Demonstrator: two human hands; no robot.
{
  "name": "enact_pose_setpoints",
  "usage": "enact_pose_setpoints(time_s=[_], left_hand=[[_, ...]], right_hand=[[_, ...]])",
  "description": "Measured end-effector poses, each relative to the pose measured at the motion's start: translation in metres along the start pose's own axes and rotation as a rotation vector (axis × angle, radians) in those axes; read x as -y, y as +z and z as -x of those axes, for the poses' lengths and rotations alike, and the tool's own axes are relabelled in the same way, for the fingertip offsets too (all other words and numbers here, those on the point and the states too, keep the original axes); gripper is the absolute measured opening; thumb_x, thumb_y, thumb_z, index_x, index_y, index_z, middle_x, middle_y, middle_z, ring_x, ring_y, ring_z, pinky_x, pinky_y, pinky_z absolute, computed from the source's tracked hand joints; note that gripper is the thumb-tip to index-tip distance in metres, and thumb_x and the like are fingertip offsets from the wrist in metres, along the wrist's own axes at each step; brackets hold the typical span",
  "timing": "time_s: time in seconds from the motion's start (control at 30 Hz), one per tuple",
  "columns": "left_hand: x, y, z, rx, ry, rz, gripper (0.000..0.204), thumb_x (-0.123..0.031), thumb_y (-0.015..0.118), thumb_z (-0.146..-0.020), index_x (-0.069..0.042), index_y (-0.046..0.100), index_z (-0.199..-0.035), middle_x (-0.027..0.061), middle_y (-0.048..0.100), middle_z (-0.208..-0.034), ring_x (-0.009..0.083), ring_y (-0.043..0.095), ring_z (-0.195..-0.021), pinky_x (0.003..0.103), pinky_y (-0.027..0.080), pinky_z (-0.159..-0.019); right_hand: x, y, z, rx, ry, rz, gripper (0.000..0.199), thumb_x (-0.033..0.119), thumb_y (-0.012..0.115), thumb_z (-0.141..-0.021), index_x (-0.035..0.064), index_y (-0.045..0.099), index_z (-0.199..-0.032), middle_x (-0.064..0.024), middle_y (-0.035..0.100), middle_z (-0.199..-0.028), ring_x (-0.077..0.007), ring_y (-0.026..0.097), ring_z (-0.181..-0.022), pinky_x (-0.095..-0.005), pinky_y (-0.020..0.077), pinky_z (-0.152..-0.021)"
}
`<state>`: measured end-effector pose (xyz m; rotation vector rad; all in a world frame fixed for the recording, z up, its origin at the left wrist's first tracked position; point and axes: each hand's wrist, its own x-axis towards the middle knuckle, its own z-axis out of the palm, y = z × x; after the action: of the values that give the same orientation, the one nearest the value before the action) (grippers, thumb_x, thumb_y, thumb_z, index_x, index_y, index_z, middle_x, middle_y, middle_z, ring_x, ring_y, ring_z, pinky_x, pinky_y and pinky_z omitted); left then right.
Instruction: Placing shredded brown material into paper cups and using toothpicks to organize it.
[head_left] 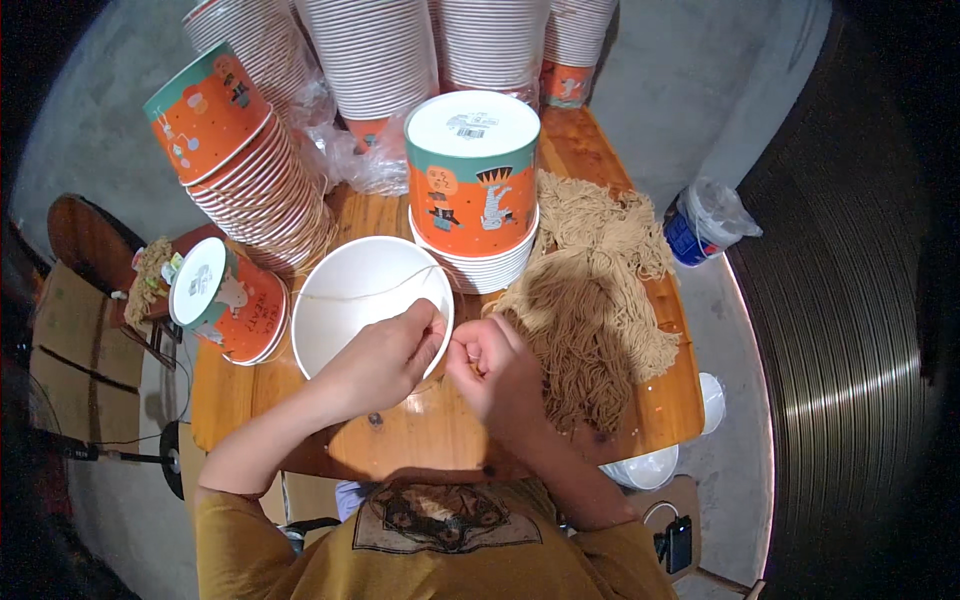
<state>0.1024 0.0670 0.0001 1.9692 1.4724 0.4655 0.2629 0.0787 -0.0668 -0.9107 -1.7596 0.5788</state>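
A white-lined paper bucket (pixel 340 300) stands at the middle of the table, its mouth facing up toward me. A thin tan string (pixel 375 291) crosses its opening from the left rim to the right side. My left hand (pixel 405 345) is closed in a pinch at the bucket's right rim; whatever it holds is hidden by the fingers. Just right of it, my right hand (pixel 490 362) is closed too, thumb against curled fingers, with its grip too small to make out. Beside my right hand lie loose hanks of tan and brown string (pixel 590 320).
An upturned orange and green bucket stack (pixel 475 185) stands beyond my hands. To the left are a leaning bucket stack (pixel 235 165) and a tilted short stack (pixel 230 300). Plastic-wrapped stacks (pixel 370 60) line the back. A blue pail (pixel 700 225) sits right of the table.
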Motion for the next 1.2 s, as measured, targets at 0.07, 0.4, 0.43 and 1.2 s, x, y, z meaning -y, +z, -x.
enact_pose_setpoints(time_s=[0.07, 0.4, 0.43, 1.2], left_hand=[[0.001, 0.001, -0.002, 0.006, 0.027, -0.027, 0.019, -0.021, 0.044, -0.098, -0.002, 0.043, -0.102, 0.0242, 0.060, -0.081, 0.0452, 0.059, -0.084, 0.048, 0.045, -0.070], [0.005, -0.006, -0.005, 0.065, -0.013, 0.063, 0.022, -0.022, 0.048, -0.096, -0.001, 0.048, -0.096, 0.0219, 0.062, -0.083, 0.0417, 0.060, -0.083, 0.045, 0.046, -0.071], [0.007, -0.005, -0.006, 0.070, -0.019, 0.047, 0.022, -0.022, 0.049, -0.096, -0.001, 0.048, -0.096, 0.0222, 0.062, -0.084, 0.0418, 0.060, -0.083, 0.045, 0.046, -0.071], [0.005, -0.005, 0.003, 0.006, -0.016, 0.089, 0.016, -0.013, 0.054, -0.093, 0.000, 0.050, -0.103, 0.0201, 0.063, -0.085, 0.0366, 0.063, -0.083, 0.041, 0.048, -0.070]], right_hand=[[0.000, -0.002, -0.001, 0.012, 0.018, 0.003, 0.017, 0.000, 0.066, -0.075, 0.0054, 0.052, -0.084, -0.0102, 0.050, -0.072, -0.0274, 0.053, -0.059, -0.0383, 0.0440, -0.051], [-0.006, 0.000, 0.001, 0.062, 0.039, 0.021, 0.016, 0.001, 0.066, -0.077, 0.0049, 0.052, -0.085, -0.0107, 0.051, -0.073, -0.0288, 0.054, -0.060, -0.0390, 0.0452, -0.053], [-0.005, 0.000, 0.001, 0.062, 0.041, 0.015, 0.016, 0.002, 0.066, -0.077, 0.0048, 0.052, -0.085, -0.0109, 0.051, -0.073, -0.0292, 0.054, -0.061, -0.0393, 0.0453, -0.053], [-0.001, 0.009, 0.005, -0.006, 0.159, -0.164, 0.005, 0.001, 0.062, -0.083, 0.0043, 0.058, -0.084, -0.0011, 0.050, -0.068, -0.0077, 0.044, -0.057, -0.0238, 0.0362, -0.052]])
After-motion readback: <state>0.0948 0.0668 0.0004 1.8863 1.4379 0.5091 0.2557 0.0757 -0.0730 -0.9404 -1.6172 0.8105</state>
